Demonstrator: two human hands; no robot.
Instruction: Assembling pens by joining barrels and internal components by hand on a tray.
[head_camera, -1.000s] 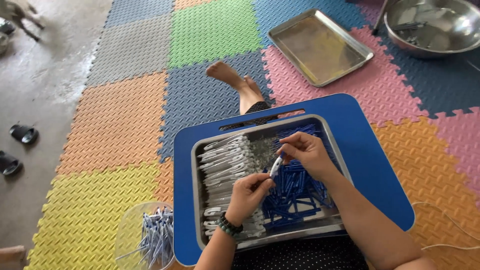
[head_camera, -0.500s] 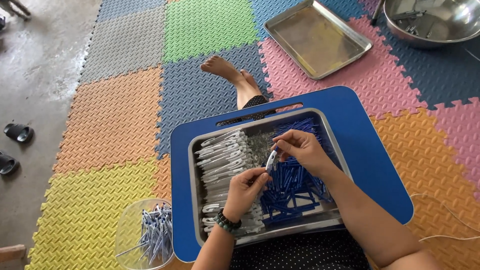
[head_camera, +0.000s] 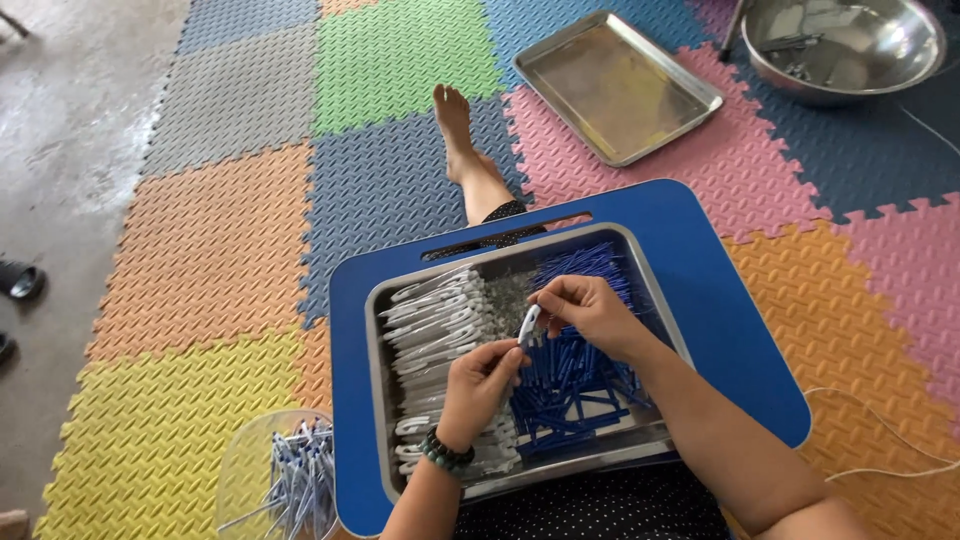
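Seated on colourful interlocking foam floor mats (head_camera: 250, 250); both hands, left (head_camera: 480, 385) and right (head_camera: 590, 310), pinching a small white plastic clip (head_camera: 528, 324) above the rectangular steel tray (head_camera: 375, 330) on a blue lap board (head_camera: 720, 300).

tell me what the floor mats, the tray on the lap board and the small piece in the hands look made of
Floor mats: likely foam, matte, with embossed texture and jigsaw edges. Tray: metal, probably steel, with a dull grey sheen. Small piece held by left hand and right hand: seemingly white plastic.

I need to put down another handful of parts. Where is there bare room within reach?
The blue lap board is bare right of the steel tray. The second flat steel tray on the pink mat looks empty. It is crowded inside the near tray, where white pieces, blue pieces, the left hand and right hand meet.
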